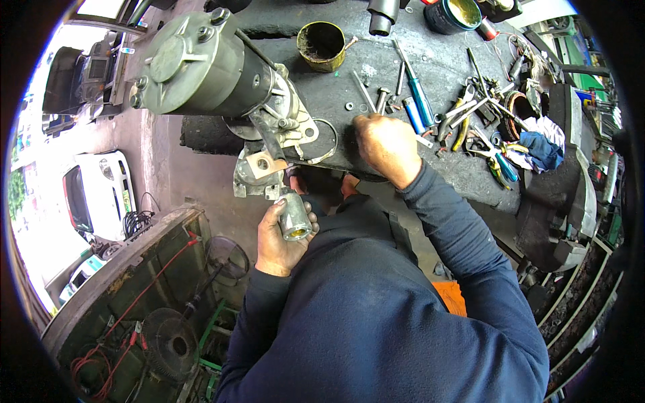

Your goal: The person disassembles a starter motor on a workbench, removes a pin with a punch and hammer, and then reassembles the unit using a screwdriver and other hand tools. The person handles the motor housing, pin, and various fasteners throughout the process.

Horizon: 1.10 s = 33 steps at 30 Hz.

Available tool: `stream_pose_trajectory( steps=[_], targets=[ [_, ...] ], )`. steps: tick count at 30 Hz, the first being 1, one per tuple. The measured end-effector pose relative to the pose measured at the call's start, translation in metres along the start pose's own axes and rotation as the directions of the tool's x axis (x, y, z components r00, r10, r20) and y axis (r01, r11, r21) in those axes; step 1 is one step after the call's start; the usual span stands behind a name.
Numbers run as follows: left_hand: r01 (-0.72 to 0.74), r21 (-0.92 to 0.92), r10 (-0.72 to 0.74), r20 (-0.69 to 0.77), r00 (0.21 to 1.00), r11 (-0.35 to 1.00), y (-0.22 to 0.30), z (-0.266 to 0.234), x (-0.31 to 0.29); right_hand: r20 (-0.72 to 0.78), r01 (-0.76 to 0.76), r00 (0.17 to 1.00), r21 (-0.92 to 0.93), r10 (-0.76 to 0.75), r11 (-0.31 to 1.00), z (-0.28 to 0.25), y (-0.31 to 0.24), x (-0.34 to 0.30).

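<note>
My left hand [281,240] is wrapped round a grey metal cylinder [294,213], its lower end hollow with something yellowish inside. Right above it, a large starter motor [235,77] overhangs the near edge of the bench, with a copper-coloured plate [262,165] on its lower bracket. I cannot tell whether the cylinder touches that bracket. My right hand [388,146] is closed at the bench's near edge, and what its fingers hold, if anything, is hidden. Beside it lie a blue-handled screwdriver [419,101], a blue tube-shaped tool [412,115] and a bolt [383,99].
On the dark workbench [366,57] stand a grease-stained can [321,47] and a dark tub [453,15]. Pliers, loose tools and a blue rag [541,152] crowd its right side. Lower left, a bin [134,269] holds red cables and a fan-like part [169,344].
</note>
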<state>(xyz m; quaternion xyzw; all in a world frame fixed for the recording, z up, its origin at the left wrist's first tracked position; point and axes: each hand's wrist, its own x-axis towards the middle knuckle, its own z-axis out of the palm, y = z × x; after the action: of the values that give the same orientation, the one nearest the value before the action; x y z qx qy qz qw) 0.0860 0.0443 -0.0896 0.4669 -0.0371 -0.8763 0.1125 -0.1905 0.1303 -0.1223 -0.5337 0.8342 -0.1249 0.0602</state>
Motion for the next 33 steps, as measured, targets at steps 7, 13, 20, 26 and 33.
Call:
stream_pose_trajectory(
  steps=[7, 13, 20, 26, 33],
  targets=[
    [-0.033, -0.104, 0.035, 0.013, 0.999, 0.994, 0.012, -0.006, -0.006, -0.004, 0.092, 0.996, -0.03, -0.092, 0.995, 0.009, -0.006, 0.005],
    [-0.1, -0.279, 0.098, -0.023, 0.995, 0.955, 0.032, -0.011, 0.001, 0.052, -0.256, 0.965, 0.383, 0.256, 0.888, -0.028, -0.006, -0.019],
    [-0.026, -0.262, 0.037, 0.039, 0.999, 0.965, 0.065, -0.008, 0.012, 0.595, -0.663, 0.747, 0.624, 0.297, 0.414, -0.04, -0.095, -0.096],
    [0.098, 0.011, -0.099, 0.044, 0.994, 0.995, 0.102, -0.024, 0.005, 0.235, -0.419, 0.88, 0.793, 0.412, 0.442, -0.024, -0.201, -0.101],
    [0.053, 0.223, -0.062, 0.032, 0.998, 0.973, 0.122, -0.051, -0.021, -0.183, -0.157, 0.906, 0.694, 0.383, 0.702, -0.023, -0.289, -0.074]
  ],
)
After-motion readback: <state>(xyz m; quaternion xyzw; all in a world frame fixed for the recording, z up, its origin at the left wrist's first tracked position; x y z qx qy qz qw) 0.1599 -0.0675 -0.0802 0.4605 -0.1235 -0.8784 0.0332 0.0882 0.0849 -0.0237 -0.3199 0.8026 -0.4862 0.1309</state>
